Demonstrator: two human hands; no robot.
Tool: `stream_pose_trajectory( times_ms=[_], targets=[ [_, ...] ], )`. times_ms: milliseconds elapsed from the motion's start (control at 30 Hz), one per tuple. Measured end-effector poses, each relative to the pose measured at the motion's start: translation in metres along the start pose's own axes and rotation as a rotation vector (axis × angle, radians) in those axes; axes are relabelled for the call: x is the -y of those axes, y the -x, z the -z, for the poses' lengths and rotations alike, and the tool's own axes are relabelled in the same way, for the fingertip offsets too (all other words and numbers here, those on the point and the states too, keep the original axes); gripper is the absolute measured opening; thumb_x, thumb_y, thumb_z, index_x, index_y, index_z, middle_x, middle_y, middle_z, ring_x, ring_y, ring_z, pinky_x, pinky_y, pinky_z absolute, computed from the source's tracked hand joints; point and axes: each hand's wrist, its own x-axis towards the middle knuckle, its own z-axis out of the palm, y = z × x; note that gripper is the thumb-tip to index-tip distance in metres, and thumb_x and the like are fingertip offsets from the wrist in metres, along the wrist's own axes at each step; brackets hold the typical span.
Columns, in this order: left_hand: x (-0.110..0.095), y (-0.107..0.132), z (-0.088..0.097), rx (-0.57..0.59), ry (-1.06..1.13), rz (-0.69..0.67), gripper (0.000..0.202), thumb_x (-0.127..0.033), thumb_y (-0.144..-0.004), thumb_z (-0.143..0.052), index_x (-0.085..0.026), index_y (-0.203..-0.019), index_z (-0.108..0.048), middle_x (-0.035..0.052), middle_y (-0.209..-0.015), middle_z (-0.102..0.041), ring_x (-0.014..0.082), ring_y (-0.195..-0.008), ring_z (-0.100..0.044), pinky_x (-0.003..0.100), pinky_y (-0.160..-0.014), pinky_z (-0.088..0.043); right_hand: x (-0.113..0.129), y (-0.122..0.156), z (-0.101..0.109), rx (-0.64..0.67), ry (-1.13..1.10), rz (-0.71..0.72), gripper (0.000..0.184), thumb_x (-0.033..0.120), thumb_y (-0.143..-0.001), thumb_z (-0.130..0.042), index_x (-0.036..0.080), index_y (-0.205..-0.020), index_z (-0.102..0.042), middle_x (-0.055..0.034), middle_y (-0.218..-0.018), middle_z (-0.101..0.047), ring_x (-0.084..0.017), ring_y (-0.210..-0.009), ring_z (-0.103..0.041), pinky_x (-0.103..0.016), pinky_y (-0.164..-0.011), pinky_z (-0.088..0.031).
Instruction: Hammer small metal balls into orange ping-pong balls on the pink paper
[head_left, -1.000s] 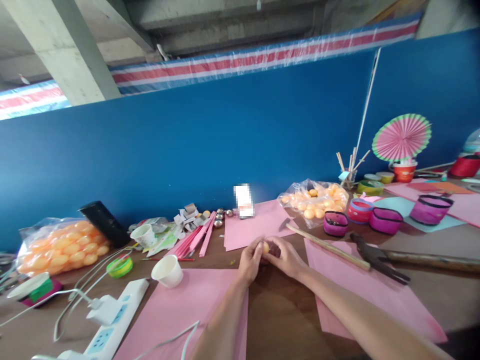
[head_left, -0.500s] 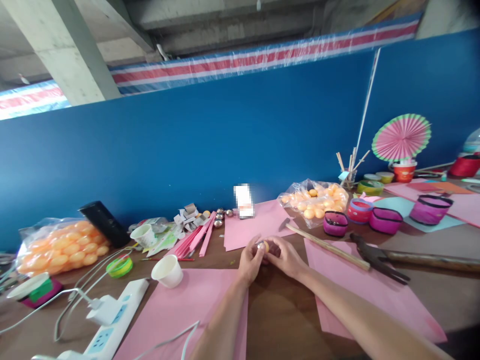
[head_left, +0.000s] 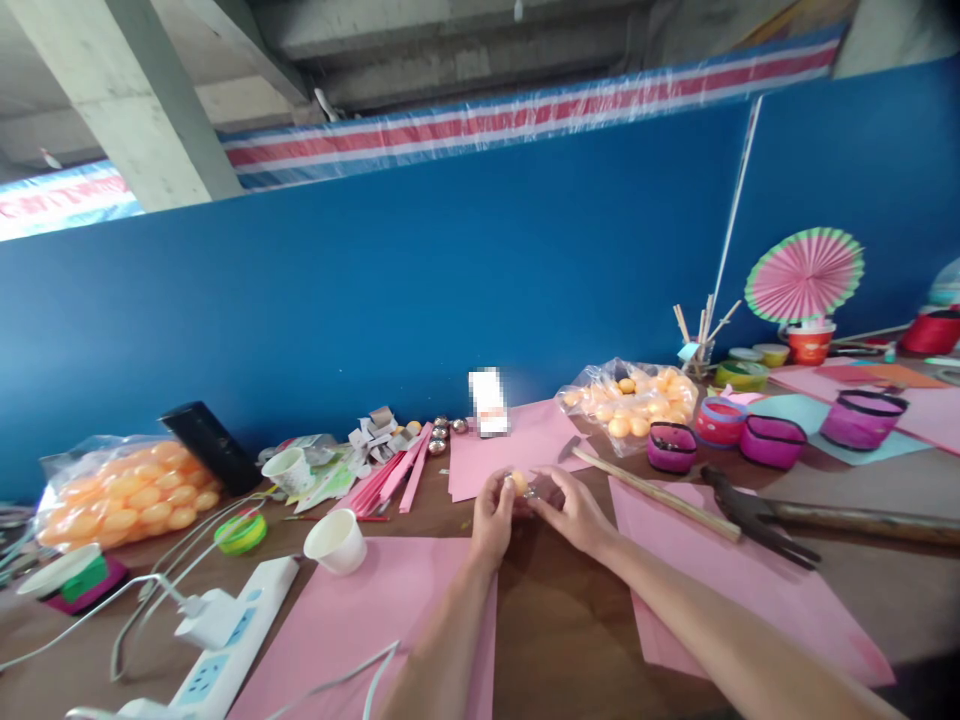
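Over the brown table, my left hand [head_left: 493, 518] pinches a small orange ball [head_left: 518, 483] between thumb and fingers. Close beside it is my right hand [head_left: 574, 512], its thumb and forefinger curled round a small silvery piece [head_left: 531, 492] that touches or nearly touches the ball. That piece is too small to name. The lower fingers of both hands are partly hidden. Behind the hands lies a sheet of pink paper [head_left: 480, 465], and a thin-handled hammer [head_left: 660, 495] rests to the right of my right hand.
On the left are a white paper cup [head_left: 335, 542], a power strip [head_left: 236, 630] with cables and a bag of orange balls [head_left: 127, 495]. To the right lie another ball bag [head_left: 637, 400], a claw hammer [head_left: 757, 515] and magenta pouches [head_left: 772, 442]. Shiny metal balls [head_left: 438, 435] sit near the wall.
The orange ball has turned and shifted slightly left into my left fingers. My right hand has opened a little away from it, and the silvery piece now shows on the right side.
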Motion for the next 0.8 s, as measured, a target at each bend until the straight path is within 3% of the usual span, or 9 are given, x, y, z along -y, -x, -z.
stream_pose_trajectory(
  times_ms=[100, 233, 400, 533, 667, 800],
  targets=[
    [0.000, -0.003, 0.002, -0.135, 0.112, 0.016, 0.047, -0.045, -0.075, -0.051, -0.019, -0.114, -0.047, 0.0033, -0.077, -0.061, 0.0113, -0.059, -0.060, 0.025, -0.057, -0.051, -0.003, -0.004, 0.003, -0.109, 0.052, -0.004, 0.026, 0.028, -0.080, -0.046, 0.018, -0.104, -0.053, -0.0055, -0.089, -0.062, -0.014, -0.070, -0.058, -0.026, -0.065, -0.049],
    [0.000, -0.005, 0.004, -0.234, 0.165, -0.043, 0.045, -0.044, -0.075, -0.052, -0.020, -0.113, -0.048, 0.0037, -0.085, -0.059, 0.0097, -0.063, -0.060, 0.024, -0.061, -0.051, -0.014, -0.008, 0.009, -0.205, 0.212, -0.018, 0.023, 0.028, -0.083, -0.041, 0.017, -0.096, -0.057, -0.0068, -0.091, -0.063, -0.017, -0.078, -0.059, -0.028, -0.070, -0.047],
    [-0.001, -0.006, 0.004, -0.243, 0.164, -0.069, 0.045, -0.045, -0.073, -0.055, -0.021, -0.111, -0.051, 0.0039, -0.091, -0.057, 0.0094, -0.066, -0.059, 0.026, -0.064, -0.051, -0.023, -0.006, 0.008, -0.021, 0.455, 0.059, 0.024, 0.021, -0.084, -0.039, 0.018, -0.096, -0.060, -0.0061, -0.093, -0.062, -0.019, -0.089, -0.055, -0.032, -0.082, -0.041],
    [0.001, -0.006, 0.005, -0.217, 0.143, -0.047, 0.046, -0.045, -0.072, -0.056, -0.021, -0.110, -0.052, 0.0033, -0.089, -0.056, 0.0099, -0.066, -0.059, 0.026, -0.062, -0.051, -0.020, -0.005, 0.004, 0.142, 0.601, 0.064, 0.030, 0.015, -0.083, -0.038, 0.022, -0.106, -0.057, -0.0067, -0.097, -0.058, -0.019, -0.089, -0.050, -0.030, -0.079, -0.039],
    [0.002, -0.006, 0.006, -0.208, 0.132, -0.043, 0.044, -0.044, -0.073, -0.055, -0.020, -0.110, -0.052, 0.0032, -0.088, -0.055, 0.0099, -0.065, -0.059, 0.026, -0.061, -0.051, -0.018, -0.003, 0.002, 0.185, 0.646, 0.063, 0.038, 0.010, -0.079, -0.039, 0.023, -0.112, -0.053, -0.0074, -0.104, -0.053, -0.018, -0.093, -0.046, -0.028, -0.080, -0.037],
    [0.001, -0.006, 0.006, -0.211, 0.129, -0.059, 0.045, -0.044, -0.072, -0.055, -0.019, -0.110, -0.052, 0.0041, -0.090, -0.055, 0.0102, -0.065, -0.059, 0.026, -0.061, -0.051, -0.020, -0.004, 0.003, 0.172, 0.620, 0.043, 0.028, 0.008, -0.078, -0.038, 0.020, -0.092, -0.060, -0.0062, -0.097, -0.054, -0.017, -0.089, -0.045, -0.026, -0.079, -0.036]
  ],
)
